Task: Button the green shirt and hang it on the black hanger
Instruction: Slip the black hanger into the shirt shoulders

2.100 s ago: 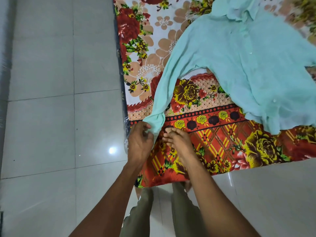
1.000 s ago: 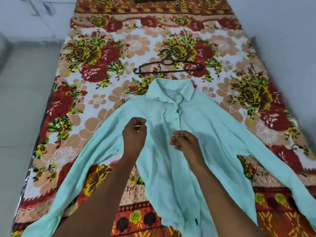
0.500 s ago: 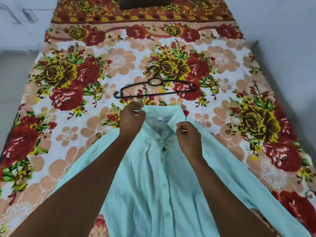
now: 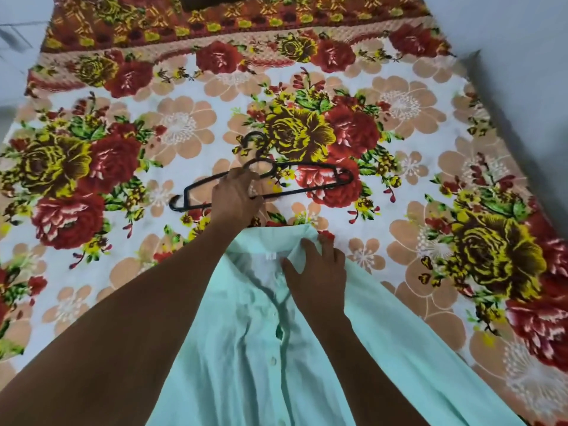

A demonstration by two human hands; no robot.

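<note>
The pale green shirt [image 4: 246,348] lies face up on the bed, collar pointing away from me. Several buttons down its front are fastened. The black hanger [image 4: 307,189] lies flat on the sheet just beyond the collar, with its hook pointing away. My left hand [image 4: 236,198] reaches past the collar and grips the hanger at its middle, below the hook. My right hand [image 4: 316,272] rests on the right side of the collar with its fingers spread and its thumb on the placket.
A floral bedsheet [image 4: 399,118] in red, yellow and peach covers the bed. A pale wall [image 4: 507,41] runs along the bed's right side, and the tiled floor [image 4: 15,56] shows at the left. A dark object [image 4: 215,0] sits at the head of the bed.
My left hand has let go of the collar and moved forward onto the hanger. My right hand has opened out flat on the collar. The view has shifted up the bed.
</note>
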